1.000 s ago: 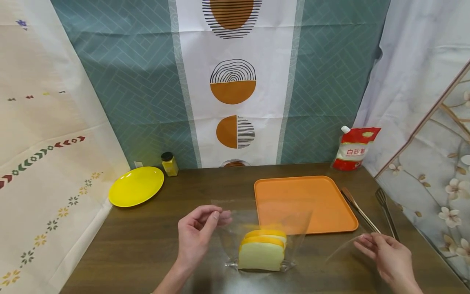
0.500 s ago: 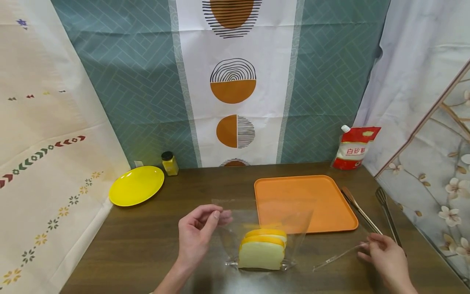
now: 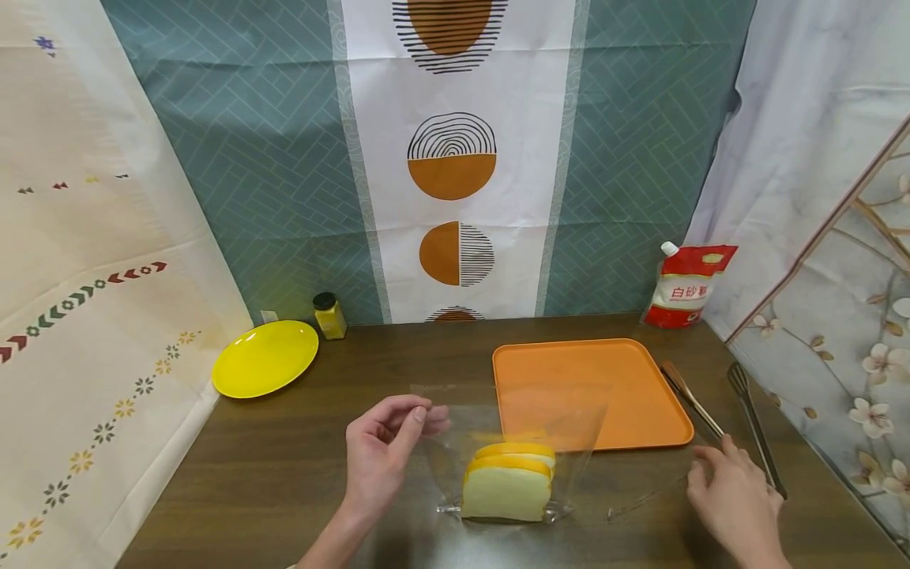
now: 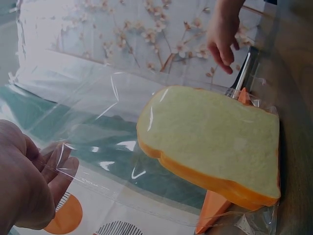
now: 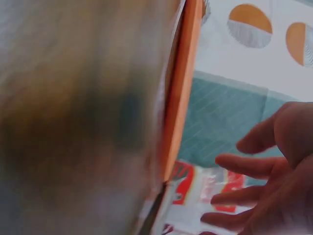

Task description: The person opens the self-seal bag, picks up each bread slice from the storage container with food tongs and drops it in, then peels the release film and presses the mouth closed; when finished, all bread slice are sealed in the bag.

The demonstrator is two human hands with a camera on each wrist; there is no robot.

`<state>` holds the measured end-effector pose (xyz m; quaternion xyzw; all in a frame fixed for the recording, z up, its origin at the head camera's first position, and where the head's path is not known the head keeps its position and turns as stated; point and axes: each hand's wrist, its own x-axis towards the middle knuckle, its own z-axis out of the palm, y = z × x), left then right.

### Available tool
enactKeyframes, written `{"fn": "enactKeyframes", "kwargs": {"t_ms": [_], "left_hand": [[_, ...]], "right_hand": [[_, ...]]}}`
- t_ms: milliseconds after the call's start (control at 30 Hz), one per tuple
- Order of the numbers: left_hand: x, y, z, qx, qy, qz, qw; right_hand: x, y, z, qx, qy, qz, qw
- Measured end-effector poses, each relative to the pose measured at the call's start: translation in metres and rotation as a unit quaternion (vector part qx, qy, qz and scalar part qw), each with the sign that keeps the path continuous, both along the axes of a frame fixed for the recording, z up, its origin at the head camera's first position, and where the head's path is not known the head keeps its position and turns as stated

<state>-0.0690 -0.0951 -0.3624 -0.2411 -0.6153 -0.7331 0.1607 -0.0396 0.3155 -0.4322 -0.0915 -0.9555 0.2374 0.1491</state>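
Observation:
A clear plastic bag (image 3: 455,431) stands upright on the table, with several bread slices (image 3: 506,494) with yellow-orange crusts inside it. My left hand (image 3: 387,442) pinches the bag's upper left edge between thumb and fingers. In the left wrist view, the bread (image 4: 215,142) shows through the film beside that hand (image 4: 29,181). My right hand (image 3: 739,498) hovers low at the right, fingers apart and holding nothing in the right wrist view. Close to it on the table lies a thin clear plastic strip (image 3: 643,500).
Behind the bag lies an orange tray (image 3: 590,387). Right of it are a utensil with a brown tip and metal handle (image 3: 700,411) and a slotted utensil (image 3: 757,438). A red-and-white sugar pouch (image 3: 681,292), yellow plate (image 3: 266,359) and yellow jar (image 3: 330,318) stand farther back.
My right hand has let go of the clear strip, which has dropped onto the table, and the hand has turned palm down. My left hand and the bag have stayed in place.

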Motion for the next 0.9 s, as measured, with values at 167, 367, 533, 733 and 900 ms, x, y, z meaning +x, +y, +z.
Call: {"fn": "enactKeyframes", "kwargs": {"t_ms": [167, 367, 533, 733, 900], "left_hand": [[0.000, 0.000, 0.001, 0.000, 0.005, 0.000, 1.0000], [0.000, -0.001, 0.000, 0.002, 0.000, 0.002, 1.0000], [0.000, -0.001, -0.001, 0.001, -0.005, 0.000, 1.0000], [-0.001, -0.004, 0.001, -0.014, 0.015, 0.006, 0.9998], [-0.003, -0.008, 0.003, -0.021, 0.009, -0.004, 0.9997]], "right_hand": [[0.002, -0.032, 0.025, -0.086, 0.135, 0.118, 0.9799], [-0.004, -0.078, 0.073, -0.274, 0.139, 0.285, 0.9079], [-0.015, -0.097, 0.089, -0.308, 0.135, 0.319, 0.8862], [-0.020, -0.099, 0.094, -0.325, 0.124, 0.323, 0.8802], [-0.026, -0.096, 0.094, -0.328, 0.134, 0.334, 0.8732]]}}
